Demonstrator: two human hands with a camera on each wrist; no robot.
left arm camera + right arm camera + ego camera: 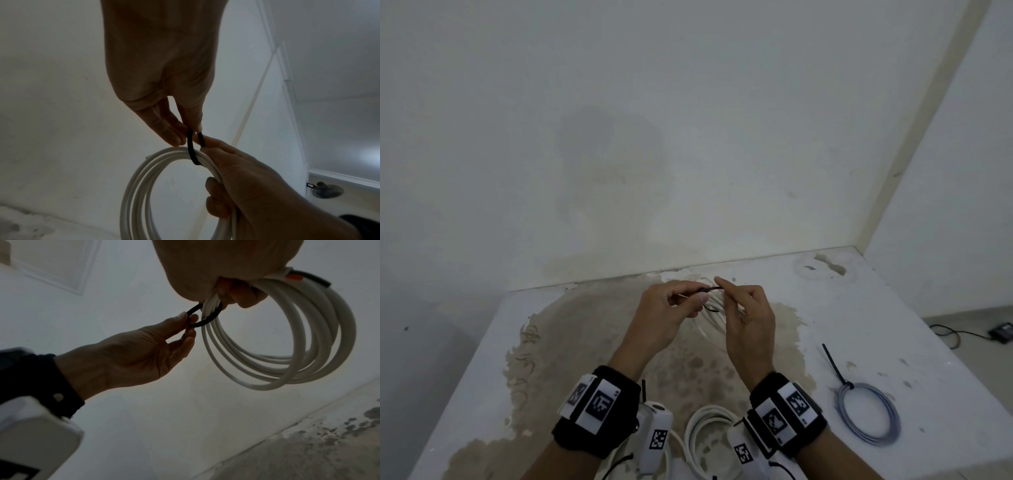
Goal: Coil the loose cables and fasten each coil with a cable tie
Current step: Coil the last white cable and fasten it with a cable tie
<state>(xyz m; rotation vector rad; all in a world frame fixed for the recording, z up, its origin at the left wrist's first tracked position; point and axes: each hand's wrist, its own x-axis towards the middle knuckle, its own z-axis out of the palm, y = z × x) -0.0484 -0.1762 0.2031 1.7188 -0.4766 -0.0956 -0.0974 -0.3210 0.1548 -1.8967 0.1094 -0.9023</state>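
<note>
A white cable coil [267, 369] hangs from my right hand [226, 300], whose fingers curl round its bundled strands. A black cable tie [207, 320] loops around those strands. My left hand [189, 321] pinches the tie's free part between thumb and fingertips. In the left wrist view my left hand [191, 134] holds the black tie [191, 151] just above the coil [133, 186], and my right hand [205, 146] pinches the tie's other end. In the head view both hands, left [700, 294] and right [722, 287], meet over the table with the tie [710, 289] between them.
A grey-blue coil [869, 414] fastened with a black tie lies on the right of the stained white table [585, 342]. Another white coil [709, 435] lies near the front edge between my wrists. A faint white coil [822, 269] sits at the back right corner. Walls stand close behind and to the right.
</note>
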